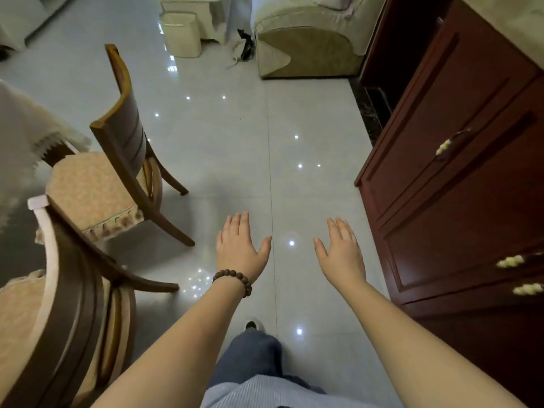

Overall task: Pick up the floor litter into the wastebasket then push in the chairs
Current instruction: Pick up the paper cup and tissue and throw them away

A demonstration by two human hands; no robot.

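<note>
My left hand (241,248), with a bead bracelet at the wrist, and my right hand (341,251) are held out flat over the grey tiled floor, fingers straight, holding nothing. Two wooden chairs with padded seats stand at the left: the farther chair (123,148) beside the cloth-covered table (26,134), and the nearer chair (67,293) at the lower left. A cream wastebasket (181,33) stands on the floor at the far top. Dark litter (245,47) lies on the floor next to the sofa, right of the wastebasket.
A dark red cabinet (459,184) with drawer handles runs along the right. A pale green sofa (312,42) stands at the top. My leg and shoe (251,325) are below the hands. Glossy tiles stretch between the chairs and the cabinet.
</note>
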